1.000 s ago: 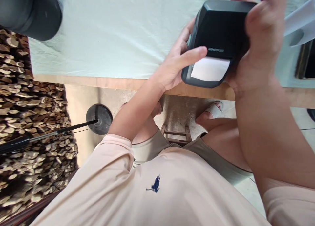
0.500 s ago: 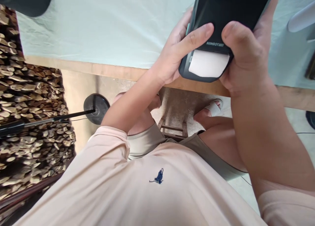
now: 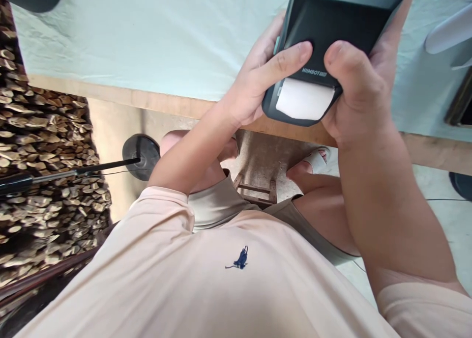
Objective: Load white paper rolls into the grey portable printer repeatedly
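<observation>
A dark label printer [image 3: 332,28] marked NIIMBOT is held between both hands above the table's front edge. White label paper [image 3: 305,99] sticks out at its near end. On the printer's left side, my left hand [image 3: 260,75] is closed, its thumb lying on the top face. My right hand [image 3: 363,87] grips the opposite side, with the thumb bent over the top and the other fingers mostly hidden underneath. Part of a pale, bluish surface, perhaps a screen, shows at the printer's far end, cut by the frame's upper edge.
The table [image 3: 155,48] has a pale cover and a bare wooden edge. A white rounded object [image 3: 446,31] and a dark-framed item [image 3: 460,102] lie at the right. Stacked firewood [image 3: 47,166] stands left, near a pole on a round black base [image 3: 142,151].
The view has shifted slightly, so the printer and both hands appear a little further left. Both hands keep their hold, and the printer's far end looks tilted slightly more into view.
</observation>
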